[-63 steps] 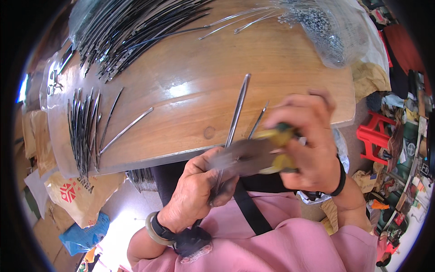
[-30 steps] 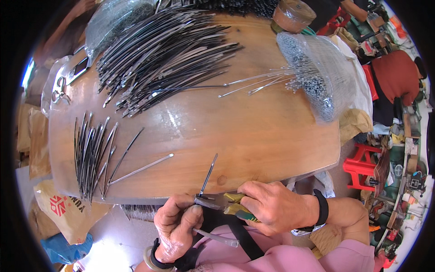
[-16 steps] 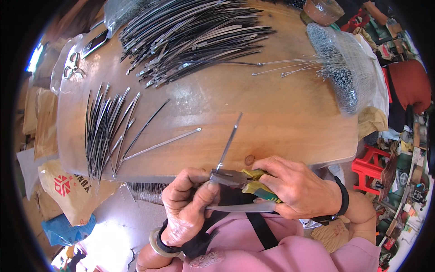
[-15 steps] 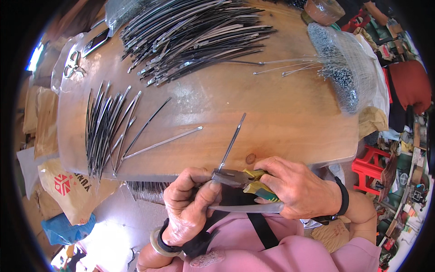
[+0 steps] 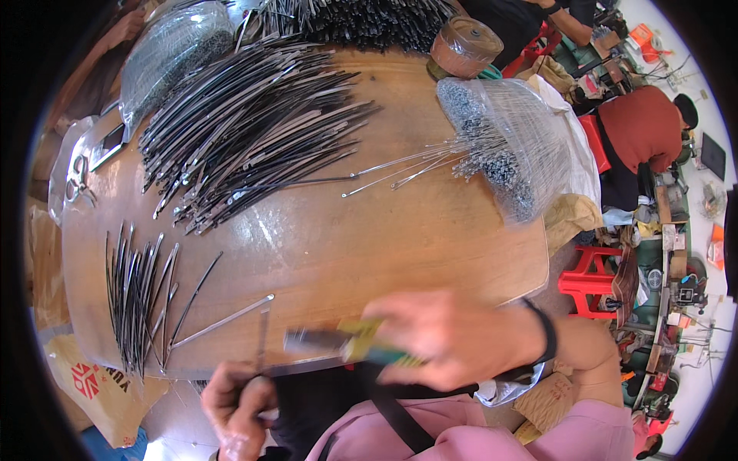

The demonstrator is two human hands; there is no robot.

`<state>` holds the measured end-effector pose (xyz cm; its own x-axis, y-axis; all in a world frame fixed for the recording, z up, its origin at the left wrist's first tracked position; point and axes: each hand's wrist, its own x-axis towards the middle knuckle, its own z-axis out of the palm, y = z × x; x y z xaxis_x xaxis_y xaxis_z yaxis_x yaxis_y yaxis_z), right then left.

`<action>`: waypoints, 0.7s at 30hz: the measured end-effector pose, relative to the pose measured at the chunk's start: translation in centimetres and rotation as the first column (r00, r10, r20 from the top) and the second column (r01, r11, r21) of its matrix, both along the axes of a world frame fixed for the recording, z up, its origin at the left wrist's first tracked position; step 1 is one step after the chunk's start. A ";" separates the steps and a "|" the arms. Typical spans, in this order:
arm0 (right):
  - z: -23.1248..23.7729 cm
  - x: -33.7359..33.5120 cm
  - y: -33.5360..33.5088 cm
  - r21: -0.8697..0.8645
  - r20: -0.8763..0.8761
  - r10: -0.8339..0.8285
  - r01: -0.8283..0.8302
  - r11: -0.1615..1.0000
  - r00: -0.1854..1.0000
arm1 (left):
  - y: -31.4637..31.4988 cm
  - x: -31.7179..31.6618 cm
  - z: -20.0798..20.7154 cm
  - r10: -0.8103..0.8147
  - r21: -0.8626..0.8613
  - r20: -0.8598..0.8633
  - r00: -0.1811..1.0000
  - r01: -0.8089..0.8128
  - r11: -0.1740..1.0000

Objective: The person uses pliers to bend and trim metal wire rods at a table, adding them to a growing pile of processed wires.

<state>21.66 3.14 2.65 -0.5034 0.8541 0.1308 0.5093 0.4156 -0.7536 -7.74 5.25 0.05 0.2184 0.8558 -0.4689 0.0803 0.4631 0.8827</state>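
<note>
A pair of scissors (image 5: 81, 183) is laid near the left edge of a wooden table (image 5: 384, 246), and below that edge a beige bag (image 5: 100, 392) marked with a red emblem is partly seen. Just inside the table's near left corner, a bunch of dark strips (image 5: 138, 307) is spread lengthwise, and behind it a stuffed clear plastic bag (image 5: 177, 58) is set. A pale strip (image 5: 224, 320) is left slanted beside the bunch, while a large heap of black strips (image 5: 254, 131) is piled across the far side. At the near edge, a thin strip (image 5: 263, 338) is pinched between the thumb and fingers of the left hand (image 5: 240, 403), its upper length held nearly upright and slightly blurred. Just to its right, pliers (image 5: 350, 342) with yellow and green handles are gripped in the right hand (image 5: 453, 338), whose fingers are wrapped around them; by the blur, whether the tool's jaws are parted cannot be told. Farther right, a few thin wires (image 5: 400, 170) are fanned out from a plastic-wrapped bundle of wires (image 5: 503, 150). Beyond the table, a red stool (image 5: 588, 280) is seen near a person in a rust-coloured top (image 5: 642, 127).
</note>
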 end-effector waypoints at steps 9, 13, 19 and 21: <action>-1.6 7.8 9.4 0.554 0.533 -0.371 0.017 0.832 0.760 | 5.1 -4.5 -0.7 0.284 0.599 -0.787 0.548 0.568 0.564; 0.0 7.0 8.7 0.618 0.495 -0.421 0.032 0.785 0.760 | 4.7 -5.4 4.4 0.068 0.527 -0.707 0.704 0.461 0.714; 0.7 8.5 8.3 0.669 0.489 -0.496 0.055 0.741 0.718 | 13.7 4.0 2.0 0.114 0.577 -0.811 0.573 0.752 0.318; 2.2 7.7 7.4 0.731 0.430 -0.544 0.076 0.679 0.721 | 15.5 5.7 1.0 0.218 0.516 -0.854 0.472 0.821 0.245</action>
<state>29.39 10.50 4.87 -0.3879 0.7885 0.4772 0.9179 0.3774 0.1225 -1.99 20.76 1.07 0.6547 0.7004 0.2844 0.7021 -0.7028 0.1144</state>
